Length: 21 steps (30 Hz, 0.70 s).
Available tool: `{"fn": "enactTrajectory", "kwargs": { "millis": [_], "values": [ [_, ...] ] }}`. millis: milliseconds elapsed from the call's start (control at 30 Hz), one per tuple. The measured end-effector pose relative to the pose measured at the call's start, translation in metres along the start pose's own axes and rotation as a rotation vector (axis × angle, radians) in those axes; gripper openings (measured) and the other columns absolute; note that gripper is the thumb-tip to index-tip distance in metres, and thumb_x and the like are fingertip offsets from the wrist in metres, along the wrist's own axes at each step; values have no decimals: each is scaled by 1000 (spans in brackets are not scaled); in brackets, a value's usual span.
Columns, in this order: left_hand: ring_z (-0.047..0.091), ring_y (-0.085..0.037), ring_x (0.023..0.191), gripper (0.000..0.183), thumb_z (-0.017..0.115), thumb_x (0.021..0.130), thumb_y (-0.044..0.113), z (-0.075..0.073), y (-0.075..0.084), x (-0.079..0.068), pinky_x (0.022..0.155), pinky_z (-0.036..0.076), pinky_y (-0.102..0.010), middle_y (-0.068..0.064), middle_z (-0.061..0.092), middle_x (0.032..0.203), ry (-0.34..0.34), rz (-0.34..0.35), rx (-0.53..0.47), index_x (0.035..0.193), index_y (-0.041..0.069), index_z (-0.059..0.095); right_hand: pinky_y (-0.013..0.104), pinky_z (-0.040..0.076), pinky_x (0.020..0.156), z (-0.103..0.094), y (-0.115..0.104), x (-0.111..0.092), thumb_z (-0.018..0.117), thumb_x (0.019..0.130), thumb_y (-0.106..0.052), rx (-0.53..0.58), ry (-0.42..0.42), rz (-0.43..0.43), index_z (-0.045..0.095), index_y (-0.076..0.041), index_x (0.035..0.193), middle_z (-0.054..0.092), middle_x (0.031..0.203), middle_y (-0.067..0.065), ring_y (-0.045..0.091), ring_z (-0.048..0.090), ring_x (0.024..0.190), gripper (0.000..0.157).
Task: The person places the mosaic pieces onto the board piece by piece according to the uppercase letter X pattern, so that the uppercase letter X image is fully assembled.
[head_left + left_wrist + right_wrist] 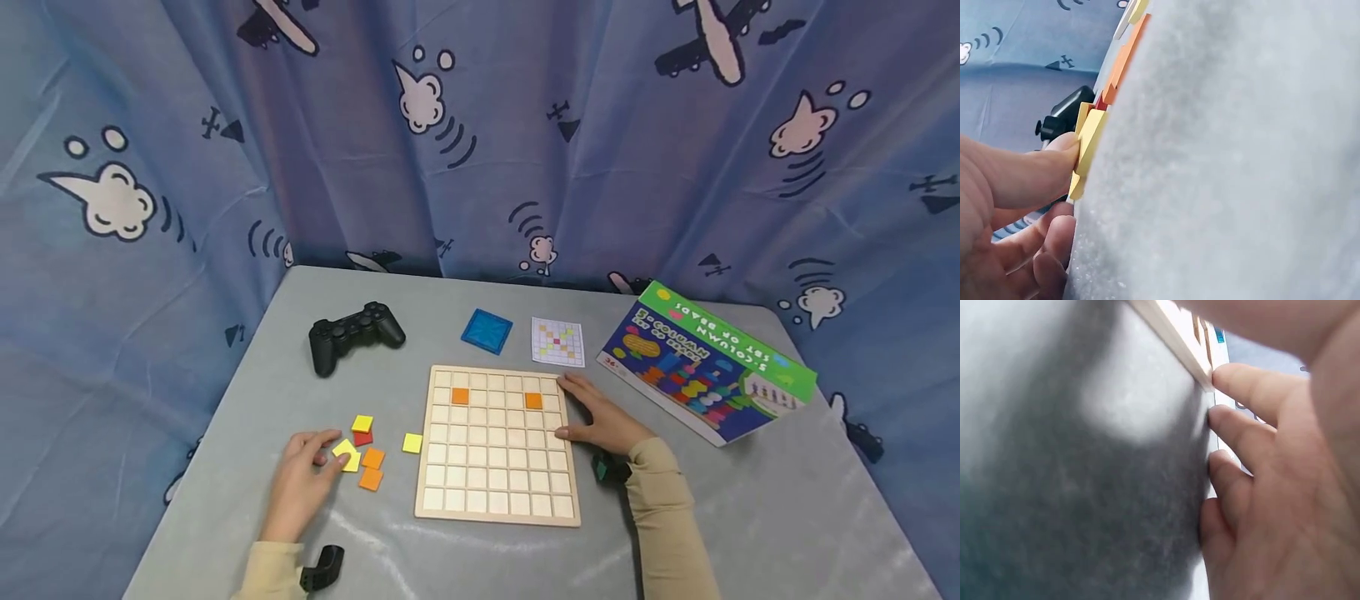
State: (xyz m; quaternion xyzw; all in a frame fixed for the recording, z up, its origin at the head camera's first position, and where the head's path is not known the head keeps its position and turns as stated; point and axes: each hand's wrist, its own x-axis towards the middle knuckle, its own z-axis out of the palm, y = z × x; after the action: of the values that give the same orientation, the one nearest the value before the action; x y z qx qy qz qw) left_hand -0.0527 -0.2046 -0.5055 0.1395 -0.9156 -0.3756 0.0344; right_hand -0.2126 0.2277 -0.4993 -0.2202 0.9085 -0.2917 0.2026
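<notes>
My left hand (300,479) is at a small pile of square tiles and pinches a yellow tile (1091,142) at its edge; the index fingertip is hidden in the left wrist view. Close by lie another yellow tile (362,424), a red tile (363,437) partly under it, and two orange tiles (372,457). My right hand (607,421) rests against the right edge of a wooden grid board (498,520), thumb and index finger spread along its frame. Two orange squares (460,397) sit in the board's upper rows. One yellow tile (412,443) lies beside the board's left edge.
Behind the board are a blue square tray (487,332) and a printed pattern card (558,342). A black game controller (356,335) lies at the back left. On the right stands a colourful toy box (708,362), tilted. A patterned curtain (480,167) hangs behind the table.
</notes>
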Motion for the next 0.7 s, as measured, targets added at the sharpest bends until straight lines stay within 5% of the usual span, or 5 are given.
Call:
{"fn": "enactTrajectory", "kwargs": {
  "millis": [467, 700],
  "values": [
    [50, -18, 83, 22, 59, 96, 17, 7, 3, -1, 74, 40, -34, -8, 57, 102, 64, -13, 19, 112, 6, 68, 62, 20, 109, 0, 2, -2, 70, 84, -46, -2, 4, 3, 24, -12, 152, 12, 159, 16, 42, 8, 145, 90],
    [47, -20, 88, 28, 64, 93, 23, 7, 3, 0, 76, 38, -36, -9, 54, 105, 12, -48, 12, 116, 8, 65, 62, 20, 110, 1, 1, 0, 70, 83, -48, -9, 3, 18, 23, -13, 153, 12, 159, 15, 41, 8, 145, 90]
  ]
}}
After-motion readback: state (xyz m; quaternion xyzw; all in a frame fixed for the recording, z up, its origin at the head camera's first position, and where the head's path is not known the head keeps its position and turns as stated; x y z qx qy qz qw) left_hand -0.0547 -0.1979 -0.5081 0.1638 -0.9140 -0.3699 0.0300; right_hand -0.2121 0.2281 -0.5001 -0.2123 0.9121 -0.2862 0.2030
